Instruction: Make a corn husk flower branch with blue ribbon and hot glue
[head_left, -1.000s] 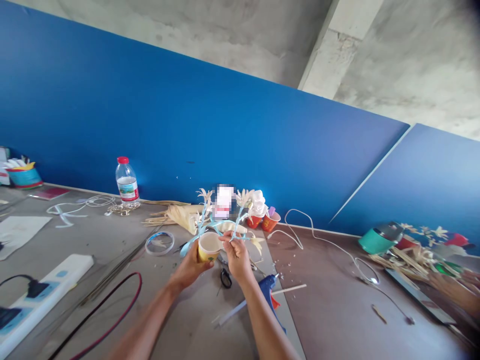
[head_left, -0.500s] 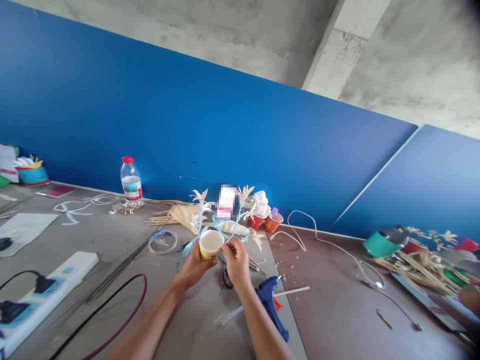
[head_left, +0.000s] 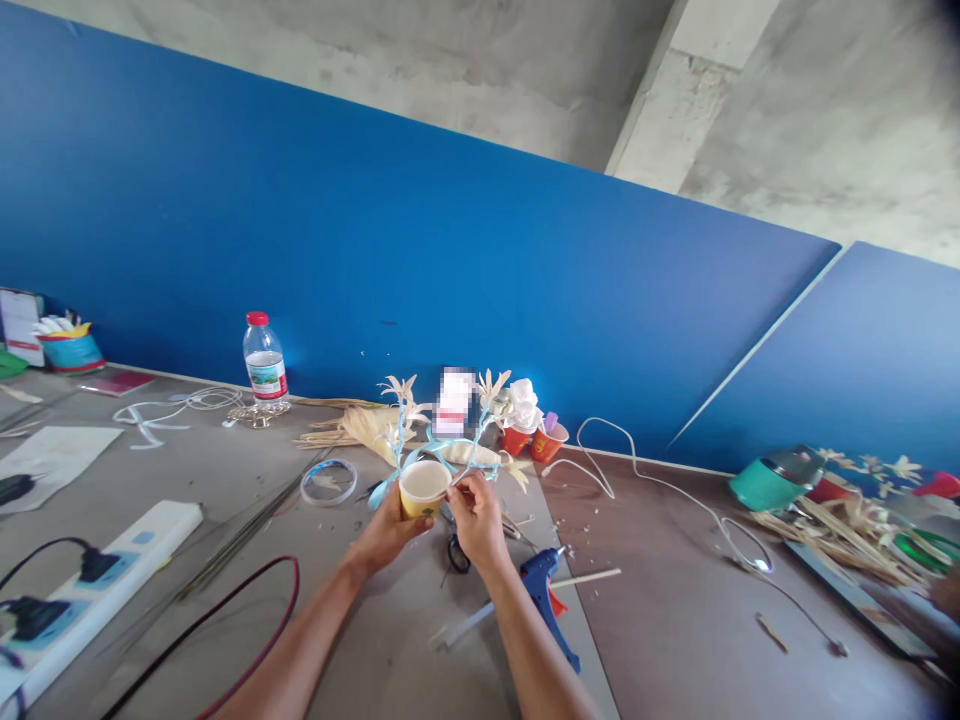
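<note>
My left hand [head_left: 390, 528] is wrapped round a small yellow paper cup [head_left: 424, 487] held above the table. My right hand [head_left: 478, 520] pinches a light blue stem at the cup's rim. Two blue stems with pale straw flowers [head_left: 400, 392] rise behind the cup. Black scissors [head_left: 454, 548] lie just under my right hand. A blue glue gun [head_left: 547, 592] rests by my right forearm.
A water bottle [head_left: 265, 365] stands by the blue wall. Also on the table: a tape roll [head_left: 328, 482], a white power strip [head_left: 97, 582] with plugs, a red and black cable [head_left: 247, 640], red cups [head_left: 534, 440], a white cord [head_left: 660, 490], and straw and craft items [head_left: 847, 510] at the right.
My right hand has dropped from the stems above the cup to the cup's rim. The view has shifted slightly.
</note>
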